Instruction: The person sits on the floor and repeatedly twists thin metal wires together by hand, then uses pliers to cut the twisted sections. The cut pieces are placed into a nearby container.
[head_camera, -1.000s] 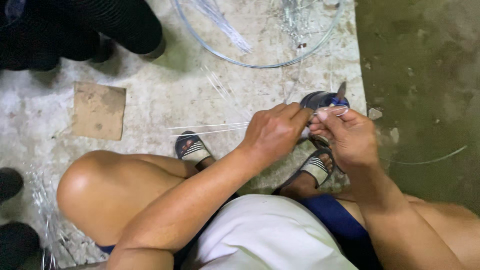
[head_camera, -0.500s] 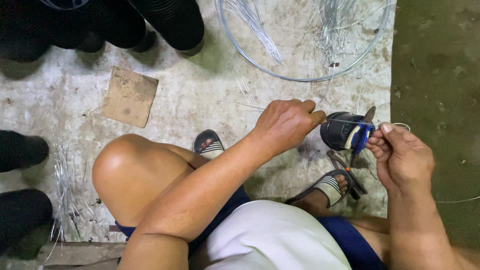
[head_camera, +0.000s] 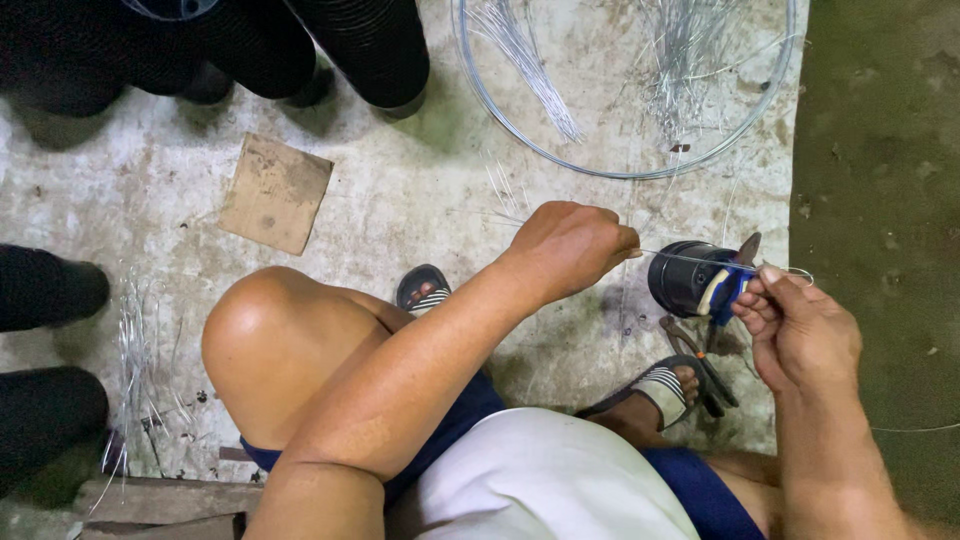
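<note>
At the far left, loose thin wires (head_camera: 135, 345) are lying on the concrete floor (head_camera: 400, 190), and a little to the right a flat brown piece of cardboard (head_camera: 275, 193) is resting on the same floor. Above it, black ribbed tubes (head_camera: 360, 45) are standing at the top edge. Further right, a big wire ring (head_camera: 520, 130) is lying on the floor with bundles of cut wire (head_camera: 690, 50) inside it. The person is squatting, and one sandal (head_camera: 422, 290) is showing beside the knee. The left hand (head_camera: 570, 248) is closed in a fist, and its fingers are pinching one end of a thin wire (head_camera: 690, 260), which is stretching to the right over a black cylinder (head_camera: 685, 280) standing on the floor. The right hand (head_camera: 800, 330) is curling its fingers closed around the blue-handled pliers (head_camera: 735, 275) and is also touching the other end of the wire. Another pair of pliers (head_camera: 700, 355) is lying on the floor near the second sandal (head_camera: 660, 385).
</note>
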